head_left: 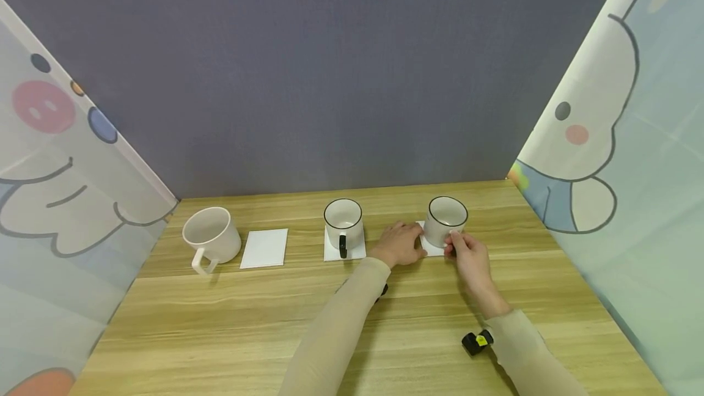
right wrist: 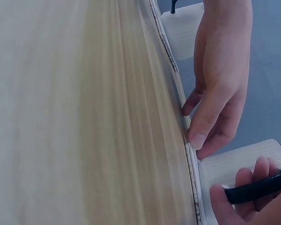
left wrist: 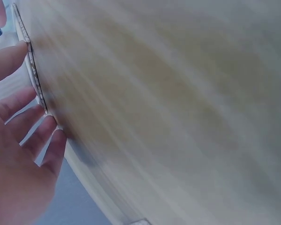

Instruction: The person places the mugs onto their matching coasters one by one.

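A white mug with a black rim (head_left: 443, 220) stands on a white square coaster (head_left: 432, 249) at the right of the wooden table (head_left: 352, 322). My right hand (head_left: 466, 253) pinches the mug's black handle (right wrist: 258, 187) at its near side. My left hand (head_left: 403, 243) lies just left of the mug, its fingertips (right wrist: 199, 136) pressing on the coaster's edge (right wrist: 191, 161). In the left wrist view the left hand's fingers (left wrist: 25, 117) touch the thin coaster edge (left wrist: 35, 79).
A second black-rimmed mug (head_left: 343, 223) with a black handle stands on its own coaster (head_left: 332, 252) at centre. A plain white mug (head_left: 211, 238) sits at the left beside a bare white coaster (head_left: 264, 248). Cartoon-printed panels wall both sides, with a grey wall behind.
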{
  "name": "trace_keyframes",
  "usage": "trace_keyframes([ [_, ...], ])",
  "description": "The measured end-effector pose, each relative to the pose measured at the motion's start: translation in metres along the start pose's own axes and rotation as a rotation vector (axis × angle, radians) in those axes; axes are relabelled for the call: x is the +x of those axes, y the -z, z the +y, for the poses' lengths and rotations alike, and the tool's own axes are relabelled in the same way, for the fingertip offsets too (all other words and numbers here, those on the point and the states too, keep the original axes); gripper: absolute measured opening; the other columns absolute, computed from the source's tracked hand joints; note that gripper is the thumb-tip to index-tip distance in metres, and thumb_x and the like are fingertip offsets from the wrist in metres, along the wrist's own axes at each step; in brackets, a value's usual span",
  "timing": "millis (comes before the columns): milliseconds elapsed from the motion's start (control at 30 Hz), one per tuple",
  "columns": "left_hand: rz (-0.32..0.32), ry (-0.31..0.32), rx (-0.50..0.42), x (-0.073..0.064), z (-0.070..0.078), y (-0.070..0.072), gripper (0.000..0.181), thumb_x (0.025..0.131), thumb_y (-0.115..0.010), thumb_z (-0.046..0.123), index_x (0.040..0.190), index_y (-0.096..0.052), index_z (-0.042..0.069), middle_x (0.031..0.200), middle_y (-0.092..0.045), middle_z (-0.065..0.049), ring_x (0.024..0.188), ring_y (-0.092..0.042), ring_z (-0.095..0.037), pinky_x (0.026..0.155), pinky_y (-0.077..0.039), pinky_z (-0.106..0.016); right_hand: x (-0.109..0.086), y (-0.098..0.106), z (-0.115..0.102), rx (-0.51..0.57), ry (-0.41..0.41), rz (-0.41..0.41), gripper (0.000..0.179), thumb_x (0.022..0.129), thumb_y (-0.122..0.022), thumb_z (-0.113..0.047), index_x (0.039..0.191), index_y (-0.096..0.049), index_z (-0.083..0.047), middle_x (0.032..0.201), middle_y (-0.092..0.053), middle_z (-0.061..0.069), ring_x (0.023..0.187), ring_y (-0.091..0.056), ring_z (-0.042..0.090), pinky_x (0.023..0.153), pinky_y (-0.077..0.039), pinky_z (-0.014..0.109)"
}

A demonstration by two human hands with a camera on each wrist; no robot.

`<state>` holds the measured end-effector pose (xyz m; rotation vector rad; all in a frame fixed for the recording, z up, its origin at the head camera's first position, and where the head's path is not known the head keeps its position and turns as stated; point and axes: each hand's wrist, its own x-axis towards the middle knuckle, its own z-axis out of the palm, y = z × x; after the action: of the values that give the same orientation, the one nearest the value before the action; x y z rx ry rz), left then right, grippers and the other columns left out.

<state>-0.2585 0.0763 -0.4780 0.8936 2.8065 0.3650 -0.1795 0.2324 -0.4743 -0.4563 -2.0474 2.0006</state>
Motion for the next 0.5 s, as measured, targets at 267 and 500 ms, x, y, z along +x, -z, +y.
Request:
trace_keyframes([
  [267,0.005,0.004,0.029,-0.0018,0.0027,0.0043,0.043,0.097,-0.067,0.046,0.133,-0.062,0.023,0.139,-0.060,0.008,0.126,-0.052,-0.016,0.106,-0.043,-0.036,-0.0009,-0.0007,-0.0001,-0.039,0.010,-0.026,0.038,0.109,-0.050,-0.021,0.099,-0.061,0.014,0.078,-0.060,0.003,0.072,-0.058,0.008,0.069,-0.055,0.026],
  [500,0.035,-0.029,0.061,-0.0036,0.0036,0.0090,0.018,0.099,-0.066,0.038,0.103,-0.066,0.021,0.108,-0.066,0.008,0.107,-0.056,-0.016,0.084,-0.050,-0.032,-0.0005,0.0042,-0.0003,-0.105,0.030,-0.047,0.040,0.109,-0.050,-0.026,0.102,-0.062,0.012,0.079,-0.061,0.003,0.074,-0.059,0.009,0.071,-0.056,0.025],
])
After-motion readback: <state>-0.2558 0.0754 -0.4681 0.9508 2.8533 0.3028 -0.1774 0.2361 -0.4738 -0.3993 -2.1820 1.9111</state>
